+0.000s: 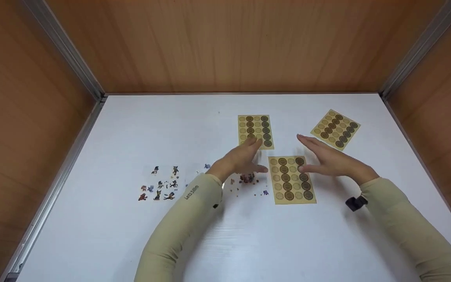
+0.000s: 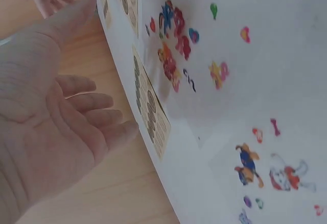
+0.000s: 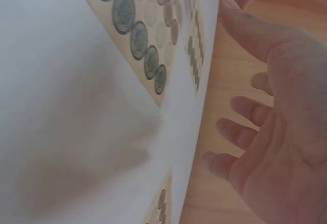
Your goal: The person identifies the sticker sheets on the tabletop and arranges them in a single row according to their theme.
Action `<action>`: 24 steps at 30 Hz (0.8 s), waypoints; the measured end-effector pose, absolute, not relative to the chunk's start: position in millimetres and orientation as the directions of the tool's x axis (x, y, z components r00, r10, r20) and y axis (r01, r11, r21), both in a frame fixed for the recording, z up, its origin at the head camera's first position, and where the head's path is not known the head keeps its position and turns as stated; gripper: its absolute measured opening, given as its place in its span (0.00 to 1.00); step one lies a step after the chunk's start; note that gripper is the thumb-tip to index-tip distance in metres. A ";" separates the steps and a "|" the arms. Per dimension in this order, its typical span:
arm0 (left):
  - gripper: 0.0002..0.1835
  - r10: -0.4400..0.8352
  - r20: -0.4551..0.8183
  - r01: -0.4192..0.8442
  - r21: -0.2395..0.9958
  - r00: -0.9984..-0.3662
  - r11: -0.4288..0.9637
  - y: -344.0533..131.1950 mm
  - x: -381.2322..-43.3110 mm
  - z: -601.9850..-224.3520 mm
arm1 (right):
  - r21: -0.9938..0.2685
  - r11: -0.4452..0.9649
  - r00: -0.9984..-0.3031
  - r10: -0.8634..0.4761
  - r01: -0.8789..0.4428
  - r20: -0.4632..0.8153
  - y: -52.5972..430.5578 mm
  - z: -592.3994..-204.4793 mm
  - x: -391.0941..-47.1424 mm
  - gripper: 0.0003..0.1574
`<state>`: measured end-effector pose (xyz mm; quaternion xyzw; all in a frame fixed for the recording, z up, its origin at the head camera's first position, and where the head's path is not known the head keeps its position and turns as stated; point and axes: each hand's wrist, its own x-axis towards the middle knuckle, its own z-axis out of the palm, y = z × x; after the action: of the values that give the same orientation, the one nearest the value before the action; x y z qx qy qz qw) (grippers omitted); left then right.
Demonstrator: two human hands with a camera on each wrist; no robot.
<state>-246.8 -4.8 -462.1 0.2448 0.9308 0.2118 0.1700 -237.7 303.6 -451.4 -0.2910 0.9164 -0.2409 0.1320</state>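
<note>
Sleeves (image 1: 178,231) nearest the camera; both palms face inward, fingers straight and relaxed, holding nothing. Left hand (image 1: 238,161) and right hand (image 1: 327,159) flank the near sheet (image 1: 291,179), neither gripping it. Cartoon stickers (image 1: 162,184) lie loose, well left of that sheet; two more sheets (image 1: 255,131) lie beyond it.

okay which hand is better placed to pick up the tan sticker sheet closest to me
Right, probably. The right hand hovers open with its thumb over the right edge of the nearest tan sticker sheet. The left hand is open too, but sits over the small colourful stickers left of that sheet.
</note>
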 end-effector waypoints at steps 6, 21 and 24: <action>0.43 0.467 -0.190 0.311 0.528 -0.863 0.790 -26.1 -264.2 -463.8 | -0.536 0.703 -0.807 -0.587 -0.468 -0.066 290.7 -449.0 -254.5 0.64; 0.38 0.363 -0.215 0.171 0.598 -0.907 0.783 -45.0 -291.4 -481.2 | -0.616 0.703 -0.853 -0.513 -0.355 -0.094 260.2 -478.2 -307.9 0.62; 0.38 0.368 -0.237 0.164 0.597 -0.899 0.786 -43.8 -295.0 -482.2 | -0.603 0.723 -0.842 -0.519 -0.337 -0.151 259.4 -481.4 -317.1 0.65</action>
<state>-295.0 -43.8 -482.2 0.1431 0.9289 0.2946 0.1732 -317.1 259.4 -481.4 -0.2339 0.9149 -0.2897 0.1563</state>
